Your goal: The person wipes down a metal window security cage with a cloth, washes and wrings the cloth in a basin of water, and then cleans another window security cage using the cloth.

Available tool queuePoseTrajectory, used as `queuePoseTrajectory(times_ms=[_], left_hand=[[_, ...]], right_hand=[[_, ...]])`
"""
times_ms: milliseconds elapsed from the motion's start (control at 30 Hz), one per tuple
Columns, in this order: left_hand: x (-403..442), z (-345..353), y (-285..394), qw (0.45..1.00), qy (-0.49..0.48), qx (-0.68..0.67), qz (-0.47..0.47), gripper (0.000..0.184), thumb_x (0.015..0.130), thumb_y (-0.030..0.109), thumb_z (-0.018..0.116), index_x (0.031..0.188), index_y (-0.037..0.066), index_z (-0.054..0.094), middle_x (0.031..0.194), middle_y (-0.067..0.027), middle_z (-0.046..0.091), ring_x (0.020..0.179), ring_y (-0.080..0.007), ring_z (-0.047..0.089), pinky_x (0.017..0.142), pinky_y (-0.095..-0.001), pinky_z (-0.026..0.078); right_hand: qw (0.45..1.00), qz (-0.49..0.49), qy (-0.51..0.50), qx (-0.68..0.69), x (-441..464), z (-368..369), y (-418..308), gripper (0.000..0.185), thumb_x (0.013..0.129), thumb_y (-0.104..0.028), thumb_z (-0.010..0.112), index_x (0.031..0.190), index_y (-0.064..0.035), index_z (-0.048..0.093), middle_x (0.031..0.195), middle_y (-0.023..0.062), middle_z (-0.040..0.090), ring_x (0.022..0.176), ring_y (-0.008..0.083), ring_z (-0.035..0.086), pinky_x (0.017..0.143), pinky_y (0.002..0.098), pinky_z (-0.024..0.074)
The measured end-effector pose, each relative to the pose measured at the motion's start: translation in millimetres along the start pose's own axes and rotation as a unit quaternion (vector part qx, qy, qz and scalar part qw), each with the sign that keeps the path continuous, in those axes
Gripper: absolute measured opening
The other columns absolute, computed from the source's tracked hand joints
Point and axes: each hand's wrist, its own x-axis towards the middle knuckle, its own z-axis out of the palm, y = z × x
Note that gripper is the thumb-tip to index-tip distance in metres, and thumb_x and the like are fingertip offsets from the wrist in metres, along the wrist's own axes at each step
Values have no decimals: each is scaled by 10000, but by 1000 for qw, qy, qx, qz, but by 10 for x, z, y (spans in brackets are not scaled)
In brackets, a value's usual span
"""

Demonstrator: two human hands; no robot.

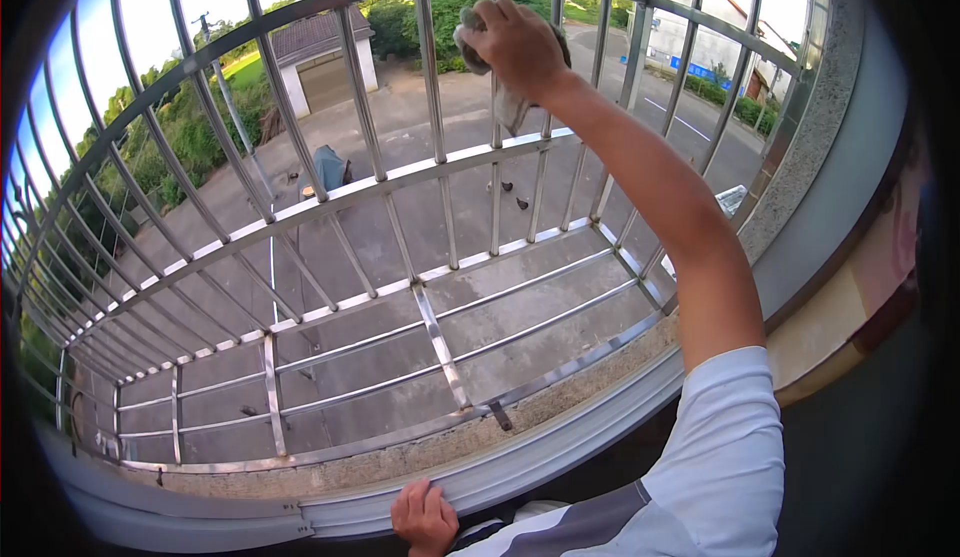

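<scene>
My right hand (522,47) is raised at the upper middle of the view, with the arm stretched out through the window opening. Its fingers are wrapped round a grey-green cloth (472,39) and press it about an upright bar of the metal window cage (437,107). A loose end of the cloth hangs below the hand. My left hand (425,517) rests at the bottom middle on the white window track (480,485), its fingers curled over the edge. Nothing else shows under those fingers.
Crossbars (350,192) and a barred floor (440,342) form the cage beyond the rough sill (590,385). Stone wall (815,137) edges the right side. Far below are a paved yard (410,107), a small tiled-roof building (318,52) and a road (690,122).
</scene>
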Motion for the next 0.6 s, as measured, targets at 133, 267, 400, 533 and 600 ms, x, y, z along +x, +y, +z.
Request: queuePoseTrajectory(times_ms=[133,267,400,533,600], left_hand=[[88,-38,11,1000,5,-25,0,159,677,122,578,813,83,651,962,-87,636,930,-298,598,780,-417,452],[52,2,-10,999,14,-36,-11,158,673,134,585,811,89,648,963,-80,633,939,-293,595,794,-420,447],[18,20,-40,999,19,-35,-7,172,671,158,595,820,90,648,969,-78,633,947,-286,597,805,-419,452],[22,1,-61,999,17,-39,2,188,677,171,597,839,89,646,983,-77,631,954,-281,598,802,-416,454],[3,23,-69,999,11,-43,14,207,680,185,599,859,90,645,995,-77,629,962,-279,598,799,-414,455]], right_hand=[[989,2,-65,-132,339,73,236,173,856,-177,553,903,-65,677,994,71,567,961,226,541,736,343,496],[969,122,-184,-115,359,232,98,242,893,-183,493,903,-26,678,985,138,592,897,281,603,712,396,512],[922,228,-313,32,218,201,-339,236,829,-229,528,833,-62,694,941,197,639,838,286,663,688,402,542],[839,360,-312,262,39,608,-404,266,863,-254,501,826,-60,679,909,160,663,835,267,662,706,402,541],[565,540,-39,623,1,884,-320,270,897,-247,460,880,-68,660,899,118,680,826,254,658,746,399,532]])
